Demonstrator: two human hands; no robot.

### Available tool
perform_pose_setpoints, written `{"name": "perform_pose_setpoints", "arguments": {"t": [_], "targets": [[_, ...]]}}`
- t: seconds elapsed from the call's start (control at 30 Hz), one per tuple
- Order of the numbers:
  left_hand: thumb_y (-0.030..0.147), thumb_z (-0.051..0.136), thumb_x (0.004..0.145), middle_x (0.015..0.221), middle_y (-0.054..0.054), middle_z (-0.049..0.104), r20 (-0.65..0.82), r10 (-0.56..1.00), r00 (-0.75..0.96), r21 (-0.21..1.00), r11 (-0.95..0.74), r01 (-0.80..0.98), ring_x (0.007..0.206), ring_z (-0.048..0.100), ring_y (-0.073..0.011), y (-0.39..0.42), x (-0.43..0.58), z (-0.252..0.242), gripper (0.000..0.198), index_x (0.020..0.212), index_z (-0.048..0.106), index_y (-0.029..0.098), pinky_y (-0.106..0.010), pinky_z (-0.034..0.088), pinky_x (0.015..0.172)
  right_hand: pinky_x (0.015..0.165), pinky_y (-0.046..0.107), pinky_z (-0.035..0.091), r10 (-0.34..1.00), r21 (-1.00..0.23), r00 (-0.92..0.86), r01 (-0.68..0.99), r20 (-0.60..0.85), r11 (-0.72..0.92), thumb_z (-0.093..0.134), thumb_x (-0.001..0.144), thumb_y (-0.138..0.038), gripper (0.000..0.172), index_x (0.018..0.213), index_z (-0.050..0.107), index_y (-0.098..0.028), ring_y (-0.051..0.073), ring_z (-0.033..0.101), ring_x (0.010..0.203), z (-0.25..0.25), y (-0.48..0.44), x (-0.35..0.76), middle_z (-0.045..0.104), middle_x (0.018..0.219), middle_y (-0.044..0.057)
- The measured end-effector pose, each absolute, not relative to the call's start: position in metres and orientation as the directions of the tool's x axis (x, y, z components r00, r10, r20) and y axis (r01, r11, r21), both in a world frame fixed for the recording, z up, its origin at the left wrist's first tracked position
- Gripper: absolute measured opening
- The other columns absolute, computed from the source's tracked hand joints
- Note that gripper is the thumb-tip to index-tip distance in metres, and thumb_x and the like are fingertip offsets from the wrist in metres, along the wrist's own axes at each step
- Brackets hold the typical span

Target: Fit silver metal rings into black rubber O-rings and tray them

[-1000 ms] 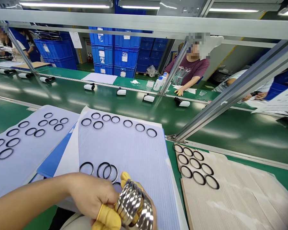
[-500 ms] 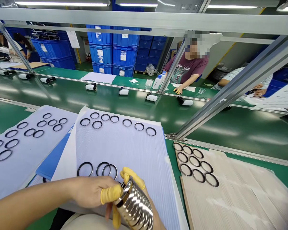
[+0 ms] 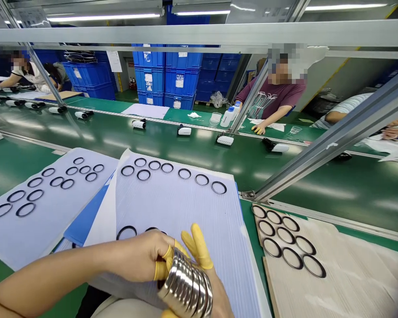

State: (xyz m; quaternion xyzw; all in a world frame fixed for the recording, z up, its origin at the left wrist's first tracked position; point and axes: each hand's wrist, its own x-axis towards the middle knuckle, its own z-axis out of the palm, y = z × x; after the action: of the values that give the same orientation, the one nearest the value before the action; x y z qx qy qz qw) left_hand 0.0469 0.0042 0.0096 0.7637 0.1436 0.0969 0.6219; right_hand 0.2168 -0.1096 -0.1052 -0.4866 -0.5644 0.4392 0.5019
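Observation:
A stack of shiny metal rings is held low in front of me, its open end tilted to the left. My right hand, in yellow finger covers, cradles the stack from the right, with two fingers sticking up past it. My left hand reaches in from the left, its covered fingers curled and closed at the stack's left end; the exact grip there is partly hidden. Beneath lies a white sheet bearing several dark-edged rings. A ring beside my left wrist is partly covered.
Another sheet with rings lies left; a pale board with rings lies right. Beyond runs a green conveyor carrying black-and-white devices. A metal post slants at right. A co-worker in maroon sits opposite.
The view has swung slightly left. My left thumb has moved from the front of the stack to curl at its end. My right fingers have lifted, and the stack's tilt has changed.

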Motion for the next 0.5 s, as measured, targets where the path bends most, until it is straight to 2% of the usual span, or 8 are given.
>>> {"name": "perform_pose_setpoints", "arguments": {"t": [0.07,0.13,0.2,0.27,0.4,0.5], "targets": [[0.016,0.058,0.087,0.103,-0.008,0.071,-0.008,0.348,0.938,0.956,-0.272,0.109,0.092,0.067,-0.0170,0.006,0.044,0.014,0.016,0.082,0.073,0.015,-0.027,0.053,0.083,0.087,0.037,0.059,0.982,-0.977,-0.097,0.123,0.163,0.174,0.081,0.071,-0.041,0.081,0.143,0.045,-0.031,0.030,0.070,0.104,-0.097,-0.108,0.218,0.068,0.125,0.008],[0.014,0.056,0.088,0.106,-0.008,0.071,0.028,0.359,0.933,0.929,-0.355,0.109,0.091,0.068,-0.0166,0.007,0.042,0.017,0.018,0.086,0.074,0.016,-0.026,0.054,0.083,0.084,0.033,0.059,0.955,-0.960,-0.222,0.156,0.196,0.233,0.079,0.073,-0.045,0.056,0.126,0.065,-0.032,0.028,0.073,0.096,-0.089,-0.106,0.218,0.075,0.110,0.005],[0.010,0.055,0.088,0.105,-0.010,0.071,0.089,0.347,0.934,0.891,-0.446,0.081,0.090,0.069,-0.0171,0.008,0.041,0.018,0.020,0.088,0.074,0.014,-0.026,0.054,0.084,0.074,0.028,0.060,0.909,-0.945,-0.351,0.146,0.226,0.292,0.071,0.078,-0.051,0.032,0.105,0.076,-0.034,0.023,0.076,0.079,-0.082,-0.105,0.216,0.079,0.089,0.001],[0.008,0.055,0.087,0.102,-0.012,0.072,0.149,0.317,0.937,0.852,-0.521,0.041,0.090,0.069,-0.0179,0.008,0.041,0.019,0.020,0.087,0.074,0.012,-0.024,0.053,0.084,0.070,0.027,0.060,0.890,-0.957,-0.392,0.071,0.233,0.281,0.063,0.083,-0.057,0.032,0.100,0.078,-0.036,0.021,0.076,0.071,-0.075,-0.104,0.213,0.080,0.082,-0.001],[0.010,0.058,0.087,0.098,-0.010,0.073,0.160,0.300,0.941,0.818,-0.574,0.044,0.090,0.069,-0.0182,0.005,0.042,0.019,0.016,0.090,0.073,0.013,-0.024,0.053,0.083,0.080,0.035,0.059,0.890,-0.992,-0.439,-0.084,0.126,0.099,0.058,0.082,-0.065,0.043,0.107,0.075,-0.035,0.026,0.074,0.095,-0.065,-0.103,0.207,0.078,0.103,0.001],[0.010,0.058,0.087,0.100,-0.009,0.073,0.131,0.296,0.946,0.785,-0.614,0.084,0.090,0.069,-0.0186,0.004,0.041,0.017,0.015,0.088,0.072,0.015,-0.025,0.052,0.083,0.077,0.038,0.061,0.879,-0.986,-0.467,-0.169,0.090,0.011,0.065,0.074,-0.068,0.050,0.108,0.074,-0.033,0.030,0.072,0.101,-0.071,-0.106,0.201,0.078,0.105,0.004]]}}
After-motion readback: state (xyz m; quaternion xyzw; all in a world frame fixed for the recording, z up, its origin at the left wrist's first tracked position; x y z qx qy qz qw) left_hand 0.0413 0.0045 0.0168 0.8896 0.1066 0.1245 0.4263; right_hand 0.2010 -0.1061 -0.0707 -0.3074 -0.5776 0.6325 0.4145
